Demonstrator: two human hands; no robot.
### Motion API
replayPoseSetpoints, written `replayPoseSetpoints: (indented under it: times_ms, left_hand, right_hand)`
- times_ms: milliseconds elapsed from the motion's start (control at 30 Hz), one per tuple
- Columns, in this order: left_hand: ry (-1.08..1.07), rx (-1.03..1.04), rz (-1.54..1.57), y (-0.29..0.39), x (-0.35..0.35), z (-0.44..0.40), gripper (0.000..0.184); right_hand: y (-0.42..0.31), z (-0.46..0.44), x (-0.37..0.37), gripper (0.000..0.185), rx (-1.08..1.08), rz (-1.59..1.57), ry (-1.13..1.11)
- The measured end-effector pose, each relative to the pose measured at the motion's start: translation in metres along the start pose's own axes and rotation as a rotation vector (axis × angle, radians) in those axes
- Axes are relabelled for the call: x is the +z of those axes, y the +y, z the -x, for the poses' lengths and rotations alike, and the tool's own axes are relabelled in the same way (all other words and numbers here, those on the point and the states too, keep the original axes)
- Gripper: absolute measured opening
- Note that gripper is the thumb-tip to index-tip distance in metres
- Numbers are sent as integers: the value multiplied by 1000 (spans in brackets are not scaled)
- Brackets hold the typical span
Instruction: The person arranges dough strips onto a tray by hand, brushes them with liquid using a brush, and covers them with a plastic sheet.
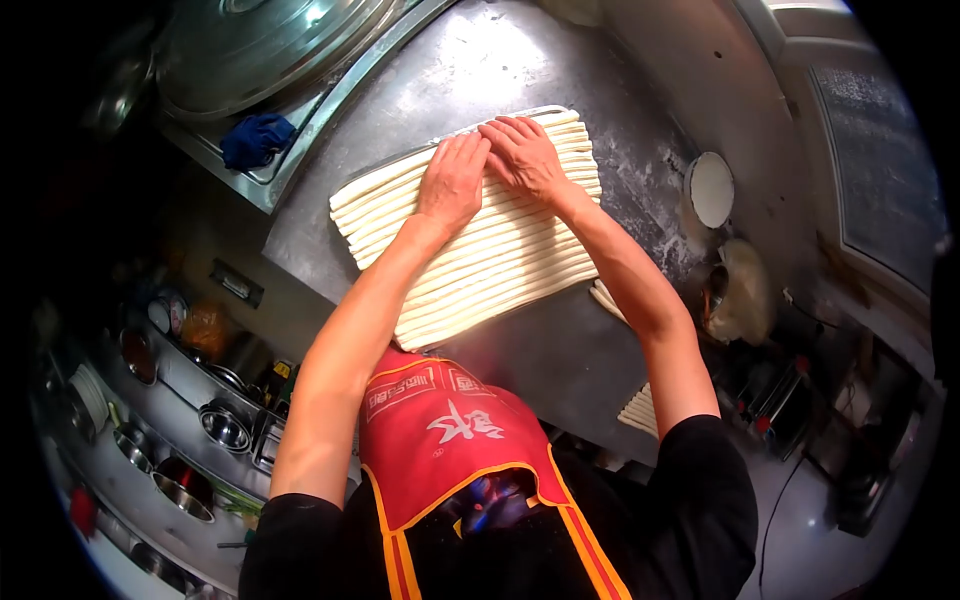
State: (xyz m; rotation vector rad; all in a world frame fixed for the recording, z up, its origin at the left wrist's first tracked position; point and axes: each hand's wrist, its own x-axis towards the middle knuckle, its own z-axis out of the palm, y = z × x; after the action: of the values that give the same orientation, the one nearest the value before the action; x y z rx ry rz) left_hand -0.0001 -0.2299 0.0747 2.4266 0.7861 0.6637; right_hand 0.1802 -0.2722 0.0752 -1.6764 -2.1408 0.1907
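Long pale dough strips (500,265) lie side by side in close rows on a tray (400,162), whose metal rim shows along the far side. My left hand (455,180) rests on the strips near the far rim, fingers stretched forward and close together. Beside it, my right hand (525,157) lies over the far strips, its fingers extended and slightly bent, almost touching the left fingers. Both thumbs and the undersides of the hands are hidden, and I see nothing gripped in either hand.
The metal worktop (395,120) has flour at its right. A large round lid (270,50) and a blue cloth (257,140) are at upper left. A white round container (712,190) stands right. More dough strips (640,410) show lower right; shelves with metal bowls (224,428) stand left.
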Motion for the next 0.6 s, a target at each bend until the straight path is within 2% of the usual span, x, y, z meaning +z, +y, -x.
replayPoseSetpoints:
  times_ms: [67,200,267,333,467,533,600]
  left_hand:
    - [19,26,-63,-1,-2,6,42]
    - [-18,-104,-285,-10,-8,30,45]
    - [-23,-96,-302,-9,-12,34,45]
    - [-7,-97,-301,-8,-8,34,46]
    - [28,-98,-179,-7,-25,34,46]
    - [106,-244,-363,-21,-38,47,34]
    - [65,-375,-491,-34,-65,70,33]
  right_hand:
    - [-3,5,-2,40,-17,17,3]
    - [5,5,-16,40,-46,-12,-89]
    - [19,7,-20,34,58,106,-55]
    - [40,17,-23,25,277,233,42]
    - [48,31,-16,23,342,200,120]
    - [53,34,-21,23,376,88,134]
    - [54,39,-22,28,417,58,215]
